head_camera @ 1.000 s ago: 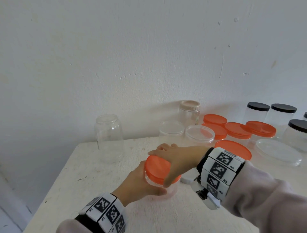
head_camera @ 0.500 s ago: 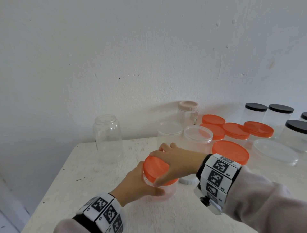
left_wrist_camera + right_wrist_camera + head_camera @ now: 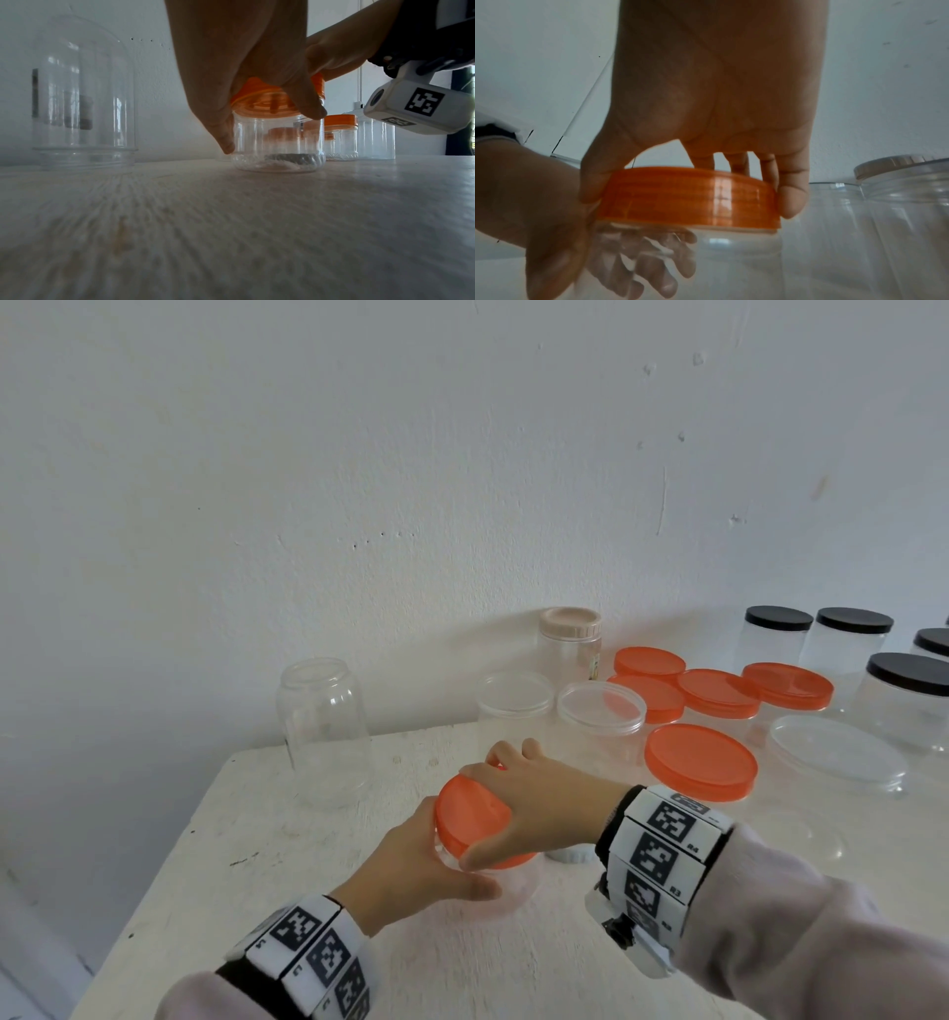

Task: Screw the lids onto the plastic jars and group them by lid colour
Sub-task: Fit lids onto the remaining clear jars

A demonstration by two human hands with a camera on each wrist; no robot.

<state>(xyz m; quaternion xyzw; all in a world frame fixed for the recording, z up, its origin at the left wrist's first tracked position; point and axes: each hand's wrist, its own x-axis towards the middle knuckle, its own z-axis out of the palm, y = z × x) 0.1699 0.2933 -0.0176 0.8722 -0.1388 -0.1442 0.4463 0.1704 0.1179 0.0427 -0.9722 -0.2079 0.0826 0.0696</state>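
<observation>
A small clear plastic jar stands on the white table near its left front. An orange lid sits on its mouth, slightly tilted. My right hand grips the lid from above, thumb on the near rim and fingers over the far rim. My left hand is wrapped round the jar's body from the left. The left hand's fingers show through the clear wall in the right wrist view.
A tall open clear jar stands at the back left. Behind are a beige-lidded jar, two clear-lidded jars, several orange-lidded jars and black-lidded jars at the right. A small white lid lies by my right wrist.
My right hand has turned on the orange lid, its thumb swinging along the near rim. The left hand keeps its hold on the jar, which stays in place.
</observation>
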